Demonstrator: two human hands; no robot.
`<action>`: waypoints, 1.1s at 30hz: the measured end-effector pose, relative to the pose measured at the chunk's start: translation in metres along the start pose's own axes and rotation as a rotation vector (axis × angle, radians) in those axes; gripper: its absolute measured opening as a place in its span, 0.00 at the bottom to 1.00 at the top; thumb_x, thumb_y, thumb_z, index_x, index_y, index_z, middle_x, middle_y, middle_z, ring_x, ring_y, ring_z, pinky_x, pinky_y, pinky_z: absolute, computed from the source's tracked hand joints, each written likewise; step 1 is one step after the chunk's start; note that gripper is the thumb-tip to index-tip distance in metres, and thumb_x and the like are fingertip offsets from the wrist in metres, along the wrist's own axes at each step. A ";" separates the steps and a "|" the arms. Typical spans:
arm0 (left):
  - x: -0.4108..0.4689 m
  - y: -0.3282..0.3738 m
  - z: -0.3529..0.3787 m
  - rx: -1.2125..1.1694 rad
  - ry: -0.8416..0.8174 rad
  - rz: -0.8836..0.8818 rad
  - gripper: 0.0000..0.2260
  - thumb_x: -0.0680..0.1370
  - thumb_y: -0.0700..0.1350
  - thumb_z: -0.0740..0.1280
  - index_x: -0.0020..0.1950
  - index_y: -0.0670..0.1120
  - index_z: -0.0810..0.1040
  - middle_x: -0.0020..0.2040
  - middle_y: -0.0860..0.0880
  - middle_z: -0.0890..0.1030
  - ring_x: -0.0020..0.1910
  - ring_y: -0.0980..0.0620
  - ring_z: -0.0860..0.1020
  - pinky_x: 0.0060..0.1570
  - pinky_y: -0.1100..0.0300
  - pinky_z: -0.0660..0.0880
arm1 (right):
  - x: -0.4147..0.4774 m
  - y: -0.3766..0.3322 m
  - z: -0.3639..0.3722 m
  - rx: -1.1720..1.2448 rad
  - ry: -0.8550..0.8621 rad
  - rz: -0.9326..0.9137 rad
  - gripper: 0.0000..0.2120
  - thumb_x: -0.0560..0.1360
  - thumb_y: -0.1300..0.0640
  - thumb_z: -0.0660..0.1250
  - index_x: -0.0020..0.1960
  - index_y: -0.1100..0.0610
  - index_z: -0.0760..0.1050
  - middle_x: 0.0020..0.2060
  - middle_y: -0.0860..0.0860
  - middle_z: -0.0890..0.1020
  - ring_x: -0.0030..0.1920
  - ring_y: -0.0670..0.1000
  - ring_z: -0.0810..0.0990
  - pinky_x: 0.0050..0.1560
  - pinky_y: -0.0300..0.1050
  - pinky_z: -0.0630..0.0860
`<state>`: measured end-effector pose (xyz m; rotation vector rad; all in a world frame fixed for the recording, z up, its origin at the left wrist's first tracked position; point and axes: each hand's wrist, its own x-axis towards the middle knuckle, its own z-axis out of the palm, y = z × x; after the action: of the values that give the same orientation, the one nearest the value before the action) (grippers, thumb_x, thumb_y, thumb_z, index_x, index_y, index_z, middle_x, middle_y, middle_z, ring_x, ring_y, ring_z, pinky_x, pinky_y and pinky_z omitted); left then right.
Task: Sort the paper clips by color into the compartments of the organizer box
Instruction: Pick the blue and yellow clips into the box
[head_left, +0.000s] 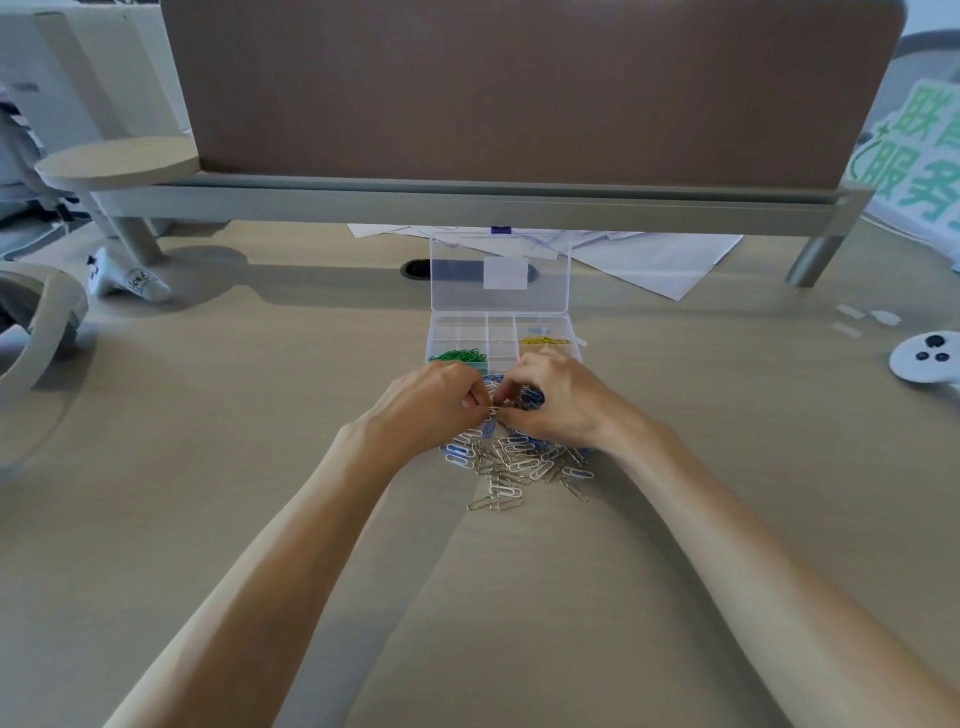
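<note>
pile: loose clips (514, 470) on the table (260, 415), 6 o'clock from the hands | hands: left hand (431, 400) and right hand (558, 402) both pinch one small clip (494, 410) | tip: it may be hooked; pull gently, stay low | box: organizer box (501, 325) at 12 o'clock, green clips (458, 356) at 11, yellow clips (543, 341) at 1

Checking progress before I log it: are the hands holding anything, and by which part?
The left hand and right hand pinch one paper clip at its opposite ends; colour unclear.
</note>
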<state>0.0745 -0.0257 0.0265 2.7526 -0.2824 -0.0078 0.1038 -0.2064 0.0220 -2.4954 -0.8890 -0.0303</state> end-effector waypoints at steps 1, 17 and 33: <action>0.001 0.000 0.000 -0.013 -0.022 -0.014 0.05 0.74 0.45 0.64 0.45 0.48 0.80 0.45 0.52 0.80 0.46 0.49 0.79 0.47 0.52 0.78 | 0.000 0.000 0.001 -0.001 0.006 -0.006 0.07 0.71 0.51 0.71 0.48 0.50 0.82 0.45 0.48 0.78 0.53 0.48 0.71 0.55 0.47 0.70; 0.001 0.009 -0.011 -0.046 -0.117 0.011 0.03 0.73 0.47 0.68 0.40 0.51 0.81 0.44 0.53 0.81 0.46 0.51 0.80 0.48 0.49 0.79 | -0.009 -0.001 0.005 0.056 0.082 -0.054 0.04 0.71 0.54 0.73 0.45 0.51 0.82 0.43 0.47 0.79 0.51 0.48 0.72 0.54 0.52 0.72; 0.046 -0.027 -0.016 -0.281 0.361 -0.082 0.05 0.78 0.45 0.68 0.48 0.53 0.82 0.42 0.59 0.82 0.39 0.60 0.77 0.43 0.59 0.75 | 0.017 0.036 -0.020 0.112 0.459 0.210 0.04 0.74 0.56 0.70 0.47 0.51 0.83 0.39 0.44 0.83 0.42 0.46 0.78 0.44 0.42 0.74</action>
<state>0.1257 -0.0046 0.0329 2.4261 -0.0635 0.3931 0.1412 -0.2298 0.0269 -2.3212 -0.4252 -0.4496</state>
